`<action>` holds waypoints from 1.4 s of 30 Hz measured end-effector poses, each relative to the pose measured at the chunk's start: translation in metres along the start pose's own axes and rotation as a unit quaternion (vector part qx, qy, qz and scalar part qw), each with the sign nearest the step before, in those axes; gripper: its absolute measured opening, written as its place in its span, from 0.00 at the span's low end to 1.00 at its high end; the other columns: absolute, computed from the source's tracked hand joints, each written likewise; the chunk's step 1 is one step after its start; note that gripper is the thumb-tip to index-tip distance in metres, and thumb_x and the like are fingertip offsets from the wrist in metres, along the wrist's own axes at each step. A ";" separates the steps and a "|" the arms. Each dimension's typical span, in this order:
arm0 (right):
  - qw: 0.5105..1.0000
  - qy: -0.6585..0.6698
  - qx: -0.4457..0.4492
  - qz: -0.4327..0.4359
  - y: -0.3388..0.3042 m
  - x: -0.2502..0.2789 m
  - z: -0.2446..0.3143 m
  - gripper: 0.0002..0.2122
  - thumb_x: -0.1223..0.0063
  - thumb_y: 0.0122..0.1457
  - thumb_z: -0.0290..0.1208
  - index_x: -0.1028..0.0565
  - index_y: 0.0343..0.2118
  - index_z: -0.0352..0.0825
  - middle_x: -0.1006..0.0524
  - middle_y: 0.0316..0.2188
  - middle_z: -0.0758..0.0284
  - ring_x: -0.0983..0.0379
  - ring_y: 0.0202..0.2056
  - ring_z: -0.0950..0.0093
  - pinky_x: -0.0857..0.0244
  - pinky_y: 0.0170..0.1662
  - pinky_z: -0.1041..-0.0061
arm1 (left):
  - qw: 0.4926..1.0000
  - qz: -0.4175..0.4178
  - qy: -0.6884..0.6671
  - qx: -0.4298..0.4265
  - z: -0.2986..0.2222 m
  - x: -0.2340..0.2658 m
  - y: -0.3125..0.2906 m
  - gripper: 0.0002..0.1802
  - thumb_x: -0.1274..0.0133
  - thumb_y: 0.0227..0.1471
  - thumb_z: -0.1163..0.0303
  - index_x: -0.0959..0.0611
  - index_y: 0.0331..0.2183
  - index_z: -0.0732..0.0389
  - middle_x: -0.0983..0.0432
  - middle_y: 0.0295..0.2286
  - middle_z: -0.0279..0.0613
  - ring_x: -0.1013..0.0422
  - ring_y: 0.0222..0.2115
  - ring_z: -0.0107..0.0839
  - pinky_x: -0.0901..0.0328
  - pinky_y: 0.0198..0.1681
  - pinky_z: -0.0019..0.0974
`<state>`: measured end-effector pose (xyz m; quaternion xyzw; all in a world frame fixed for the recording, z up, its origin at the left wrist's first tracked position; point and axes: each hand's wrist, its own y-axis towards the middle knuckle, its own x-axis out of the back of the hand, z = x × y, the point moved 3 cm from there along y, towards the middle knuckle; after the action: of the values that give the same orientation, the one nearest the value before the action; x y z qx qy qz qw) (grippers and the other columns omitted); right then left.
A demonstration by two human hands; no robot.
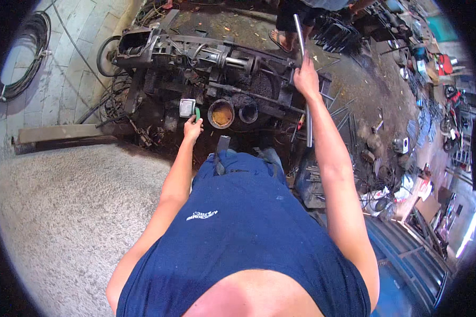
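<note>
A long silver metal rod (300, 34) stands nearly lengthwise in front of me, and my right hand (307, 79) is closed around it beside the right end of a greasy machine (238, 62). My left hand (193, 128) is closed on a green handle (198, 114). Right by that handle is a square silver-white piece (186, 108); I cannot tell whether the two are joined. Close to my left hand sits a round can (214, 122) with yellow-brown stuff inside. A smaller dark round container (248, 113) stands to its right.
Across the machine stands another person, whose sandalled foot (283, 42) shows. Loose thin rods (345, 117) lie on the floor to the right. A flat metal bar (63, 133) juts out at left, near a coiled cable (26, 53). At lower right is a blue metal frame (407, 253).
</note>
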<state>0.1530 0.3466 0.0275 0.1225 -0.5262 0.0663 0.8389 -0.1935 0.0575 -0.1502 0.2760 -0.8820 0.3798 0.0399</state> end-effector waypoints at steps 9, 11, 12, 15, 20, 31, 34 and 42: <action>0.996 0.023 0.021 -0.087 -0.011 0.001 -0.006 0.25 0.55 0.56 0.31 0.42 0.57 0.30 0.28 0.40 0.43 0.29 0.39 0.47 0.35 0.44 0.54 | 0.999 0.034 0.035 -0.005 0.002 0.006 0.003 0.28 0.43 0.50 0.67 0.29 0.52 0.64 0.27 0.21 0.34 0.34 0.16 0.21 0.37 0.19 0.27; 0.997 0.012 0.012 -0.080 -0.010 0.000 -0.006 0.25 0.55 0.57 0.31 0.42 0.57 0.30 0.28 0.39 0.43 0.29 0.39 0.47 0.34 0.44 0.55 | 0.999 0.037 0.029 -0.013 0.004 0.007 0.004 0.29 0.43 0.50 0.66 0.29 0.52 0.64 0.27 0.21 0.34 0.33 0.16 0.21 0.37 0.20 0.27; 0.997 0.004 0.007 -0.070 -0.009 -0.001 -0.005 0.25 0.55 0.57 0.31 0.42 0.57 0.30 0.27 0.38 0.44 0.29 0.38 0.47 0.34 0.43 0.55 | 0.999 0.038 0.031 -0.012 0.005 0.007 0.004 0.29 0.43 0.50 0.66 0.29 0.52 0.64 0.27 0.21 0.34 0.33 0.16 0.21 0.37 0.20 0.27; 0.998 -0.016 0.000 -0.068 -0.009 0.000 -0.007 0.25 0.56 0.57 0.32 0.42 0.57 0.30 0.26 0.36 0.44 0.28 0.37 0.48 0.34 0.42 0.55 | 0.999 0.036 0.033 -0.024 0.005 0.006 0.004 0.29 0.43 0.50 0.67 0.29 0.52 0.64 0.28 0.20 0.34 0.33 0.17 0.21 0.37 0.20 0.28; 0.997 -0.025 -0.022 -0.070 -0.011 0.000 -0.003 0.24 0.57 0.58 0.34 0.41 0.57 0.31 0.26 0.35 0.45 0.28 0.37 0.49 0.33 0.41 0.55 | 0.998 0.034 0.037 -0.034 0.000 0.005 0.000 0.28 0.43 0.50 0.67 0.29 0.52 0.64 0.29 0.19 0.34 0.34 0.16 0.21 0.37 0.20 0.28; 0.996 -0.023 -0.054 -0.070 -0.012 0.005 -0.005 0.22 0.58 0.59 0.35 0.38 0.55 0.31 0.25 0.32 0.45 0.27 0.35 0.49 0.32 0.40 0.54 | 0.998 0.027 0.052 -0.020 0.002 0.005 -0.001 0.29 0.45 0.51 0.66 0.31 0.54 0.63 0.30 0.18 0.34 0.35 0.14 0.22 0.39 0.17 0.29; 0.996 -0.020 -0.055 -0.066 -0.011 0.005 -0.007 0.22 0.58 0.59 0.36 0.38 0.55 0.31 0.25 0.32 0.46 0.26 0.34 0.49 0.32 0.40 0.55 | 0.997 0.027 0.062 -0.023 -0.001 0.004 -0.002 0.29 0.45 0.51 0.66 0.31 0.54 0.62 0.30 0.18 0.34 0.35 0.14 0.22 0.38 0.17 0.29; 0.995 -0.002 -0.082 -0.057 -0.014 0.010 -0.003 0.23 0.59 0.60 0.39 0.38 0.55 0.30 0.26 0.31 0.42 0.27 0.35 0.47 0.33 0.40 0.53 | 0.996 0.040 0.075 -0.009 0.002 0.007 0.003 0.30 0.44 0.51 0.66 0.32 0.55 0.61 0.29 0.19 0.35 0.34 0.14 0.23 0.38 0.17 0.30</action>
<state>0.1630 0.3339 0.0335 0.0828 -0.5239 -0.0251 0.8474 -0.2006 0.0553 -0.1516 0.2106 -0.8903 0.3927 0.0935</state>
